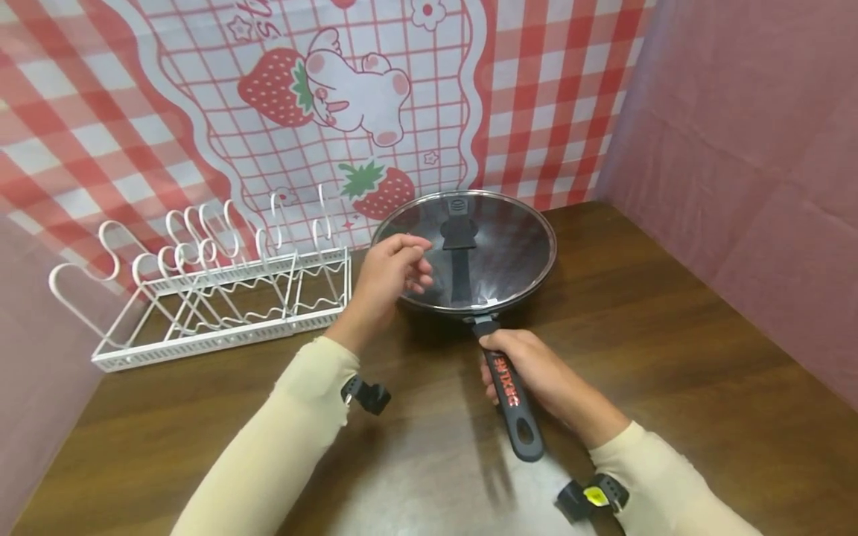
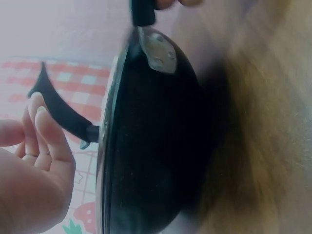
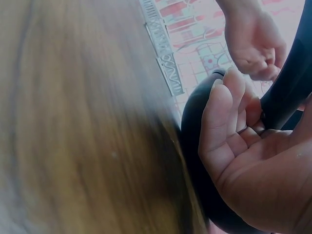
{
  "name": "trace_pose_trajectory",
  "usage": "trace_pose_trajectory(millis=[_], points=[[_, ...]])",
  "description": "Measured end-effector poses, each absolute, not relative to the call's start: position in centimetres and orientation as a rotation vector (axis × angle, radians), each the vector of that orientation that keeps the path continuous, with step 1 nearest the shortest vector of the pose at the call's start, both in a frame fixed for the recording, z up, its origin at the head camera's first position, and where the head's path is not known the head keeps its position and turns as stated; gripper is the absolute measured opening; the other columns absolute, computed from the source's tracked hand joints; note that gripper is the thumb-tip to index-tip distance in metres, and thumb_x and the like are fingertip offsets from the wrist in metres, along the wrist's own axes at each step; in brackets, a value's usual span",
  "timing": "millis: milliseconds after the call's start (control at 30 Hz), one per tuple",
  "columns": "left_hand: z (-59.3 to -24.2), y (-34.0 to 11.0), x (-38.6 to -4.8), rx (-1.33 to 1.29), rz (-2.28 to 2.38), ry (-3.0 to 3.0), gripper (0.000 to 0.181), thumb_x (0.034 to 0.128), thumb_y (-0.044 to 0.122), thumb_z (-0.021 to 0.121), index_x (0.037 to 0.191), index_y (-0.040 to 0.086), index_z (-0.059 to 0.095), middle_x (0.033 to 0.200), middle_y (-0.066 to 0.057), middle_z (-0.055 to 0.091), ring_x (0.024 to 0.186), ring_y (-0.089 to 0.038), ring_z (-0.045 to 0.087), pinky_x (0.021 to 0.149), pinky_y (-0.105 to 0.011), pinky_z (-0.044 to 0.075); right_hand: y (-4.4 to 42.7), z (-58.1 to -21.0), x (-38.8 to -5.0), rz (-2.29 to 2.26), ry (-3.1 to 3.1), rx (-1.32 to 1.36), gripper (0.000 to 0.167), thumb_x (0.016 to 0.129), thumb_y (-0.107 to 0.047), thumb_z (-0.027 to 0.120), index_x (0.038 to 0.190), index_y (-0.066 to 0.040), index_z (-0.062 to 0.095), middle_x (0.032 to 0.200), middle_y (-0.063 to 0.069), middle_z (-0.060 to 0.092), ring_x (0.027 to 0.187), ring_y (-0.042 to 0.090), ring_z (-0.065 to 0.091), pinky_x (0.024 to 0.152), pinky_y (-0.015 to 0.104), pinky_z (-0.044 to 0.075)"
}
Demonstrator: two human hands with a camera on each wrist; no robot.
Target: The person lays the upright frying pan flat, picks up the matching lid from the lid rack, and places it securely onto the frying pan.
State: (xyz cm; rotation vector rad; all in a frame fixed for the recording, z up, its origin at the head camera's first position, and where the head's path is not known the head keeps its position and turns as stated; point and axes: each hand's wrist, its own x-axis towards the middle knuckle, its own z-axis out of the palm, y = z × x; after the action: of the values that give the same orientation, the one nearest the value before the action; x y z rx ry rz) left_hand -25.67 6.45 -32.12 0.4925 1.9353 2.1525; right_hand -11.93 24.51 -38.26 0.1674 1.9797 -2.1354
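A dark wok (image 1: 429,304) with a glass lid (image 1: 512,246) over it is at the middle of the table. My right hand (image 1: 529,361) grips the wok's long black handle (image 1: 526,447), the thumb on top and the fingers curled beneath. Beside the lid's upright black knob (image 1: 459,232) hovers my left hand (image 1: 395,272), fingers loosely bent and holding nothing. In the left wrist view those fingertips overlap the curved knob (image 2: 61,109); whether they touch it I cannot tell. The wok's dark side (image 2: 151,146) shows there too.
A white wire rack (image 1: 221,335) with several curved dividers stands left of the wok. Behind, a red checked cloth (image 1: 556,89) with strawberry prints hangs at the back of the wooden table (image 1: 643,320). Pink cloth (image 1: 757,164) borders the right side.
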Motion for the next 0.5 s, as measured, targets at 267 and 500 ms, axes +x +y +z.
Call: trace_pose_trajectory(millis=[267,500], points=[[-32.6,3.4,-24.9,0.434,2.122,1.883,0.022,0.0995,0.003,0.05,0.116,-0.01,0.058,0.07,-0.004,0.059,0.056,-0.013,0.061,0.051,-0.022,0.049,24.5,-38.3,-12.0,-2.141,1.961,0.173,0.033,0.094,-0.023,0.052,0.088,0.009,0.055,0.069,0.012,0.06,0.054,0.021,0.061,0.055,0.038,0.057],[-33.7,1.5,-24.6,0.379,2.141,1.894,0.019,0.0987,0.003,0.051,0.112,-0.008,0.06,0.071,-0.004,0.06,0.057,-0.013,0.061,0.053,-0.023,0.049,24.6,-38.3,-12.0,-2.141,1.947,0.153,0.032,0.095,-0.023,0.051,0.089,0.009,0.054,0.07,0.011,0.059,0.055,0.02,0.06,0.055,0.035,0.056]])
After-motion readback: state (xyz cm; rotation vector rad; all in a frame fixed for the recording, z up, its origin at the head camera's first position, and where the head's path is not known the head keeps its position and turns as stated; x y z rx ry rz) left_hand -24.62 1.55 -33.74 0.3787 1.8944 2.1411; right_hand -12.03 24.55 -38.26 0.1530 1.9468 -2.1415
